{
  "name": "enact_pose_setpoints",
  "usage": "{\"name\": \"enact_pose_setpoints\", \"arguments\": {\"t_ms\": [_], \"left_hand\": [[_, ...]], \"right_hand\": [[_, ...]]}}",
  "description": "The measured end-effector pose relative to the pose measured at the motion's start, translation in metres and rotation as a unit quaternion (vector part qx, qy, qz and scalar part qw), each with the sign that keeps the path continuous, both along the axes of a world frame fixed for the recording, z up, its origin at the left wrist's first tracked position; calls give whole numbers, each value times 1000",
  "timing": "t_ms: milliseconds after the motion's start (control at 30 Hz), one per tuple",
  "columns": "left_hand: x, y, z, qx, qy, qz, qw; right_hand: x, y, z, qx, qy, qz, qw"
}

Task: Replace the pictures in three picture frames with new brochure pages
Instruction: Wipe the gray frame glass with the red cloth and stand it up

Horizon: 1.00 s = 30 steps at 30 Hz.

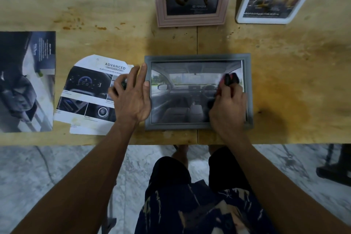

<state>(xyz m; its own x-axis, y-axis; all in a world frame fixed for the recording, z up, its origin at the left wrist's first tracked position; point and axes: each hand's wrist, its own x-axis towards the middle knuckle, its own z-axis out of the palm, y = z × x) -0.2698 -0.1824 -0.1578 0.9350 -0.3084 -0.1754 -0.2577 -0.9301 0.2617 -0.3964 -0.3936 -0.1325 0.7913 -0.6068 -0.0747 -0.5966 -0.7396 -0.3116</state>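
A grey picture frame [197, 57] lies flat near the table's front edge, holding a car-interior picture [182, 97]. My left hand [131, 99] rests at the frame's left side with its fingers spread; the index finger lies along the rim and the thumb touches it. My right hand [228, 108] is over the right part of the picture and grips a black and red tool [230, 79], which looks like scissors. A cut brochure page [89, 89] headed "ADVANCED" lies just left of the frame, partly under my left hand.
A pink frame [161, 5] and a white frame [245, 5] stand at the back of the wooden table [57, 138], each with a car picture in it. A dark brochure page [24, 81] lies at the far left. A stone floor lies below the table edge.
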Motion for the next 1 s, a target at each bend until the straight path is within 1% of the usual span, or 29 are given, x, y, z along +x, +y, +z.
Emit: {"name": "enact_pose_setpoints", "arguments": {"t_ms": [100, 167, 233, 333, 433, 533, 600, 733, 833, 900, 1000], "left_hand": [[0, 0, 1, -3, 1, 5, 1000], [-1, 0, 1, -5, 3, 5, 1000], [-1, 0, 0, -7, 5, 5, 1000], [2, 1, -2, -10, 11, 8, 1000], [1, 1, -3, -10, 11, 8, 1000], [0, -1, -1, -13, 11, 11, 1000], [-1, -3, 0, -7, 13, 13, 1000], [-2, -6, 1, -1, 13, 13, 1000], [-2, -7, 2, 1, 17, 13, 1000], [-2, -7, 4, 4, 17, 11, 1000], [-2, -8, 7, 8, 24, 12, 1000]], "right_hand": [[17, 36, 2, 92, -20, 26, 995], [27, 61, 0, 122, -25, 93, 988], [35, 84, -1, 142, -20, 164, 976], [36, 107, 1, 175, 21, 257, 950], [22, 108, 5, 147, 30, 311, 939], [9, 87, 8, 100, 37, 313, 944], [1, 65, 9, 83, 36, 291, 952], [-22, 14, 10, 42, 62, 249, 966], [-36, -16, 14, 16, 111, 227, 967], [-40, -31, 23, 7, 129, 190, 973], [-40, -48, 38, -28, 205, 170, 964]]}}
